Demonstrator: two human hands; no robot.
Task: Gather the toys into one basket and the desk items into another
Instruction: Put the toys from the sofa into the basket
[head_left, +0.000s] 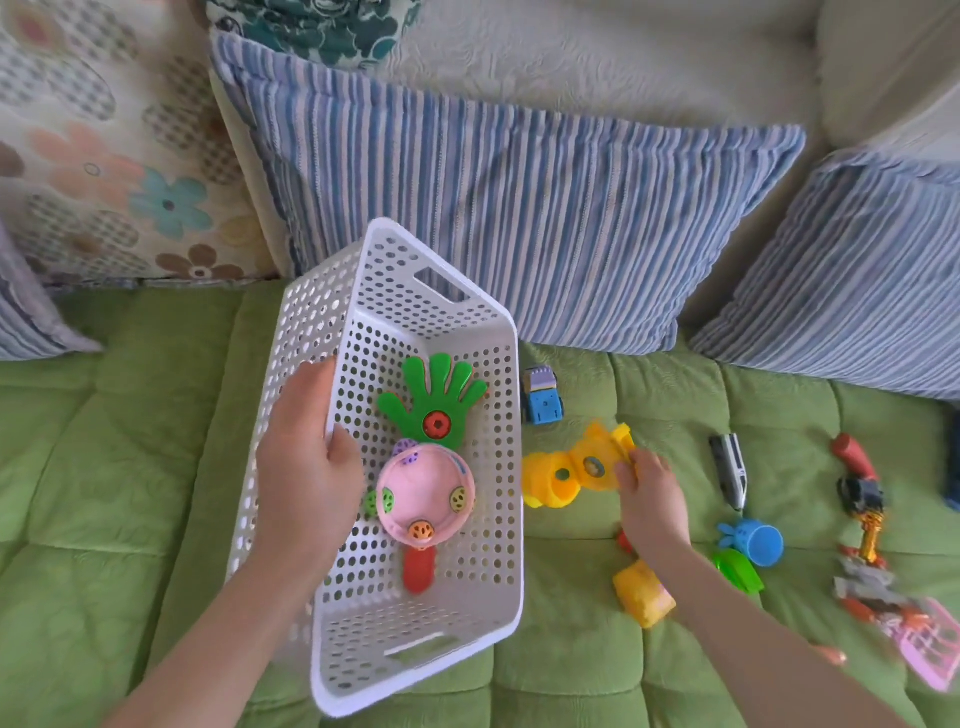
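A white perforated basket (493, 519) lies tilted on the green quilt. Inside it are a green hand-shaped clapper (434, 402) and a pink round rattle (423, 493) with a red handle. My left hand (306, 467) grips the basket's left rim. Just right of the basket, my right hand (649, 499) holds the end of a yellow plastic toy (571, 473). Loose on the quilt are a blue toy car (542, 395), a yellow block (644, 597), a blue cup (756, 540), a green piece (737, 569) and a grey toy train (730, 467).
Striped blue cushions (519, 208) lean along the back. A red and orange toy robot (865, 519) and a pink grid toy (930, 649) lie at the far right. A floral cushion (104, 156) sits at the back left. The quilt (104, 467) spreads left of the basket.
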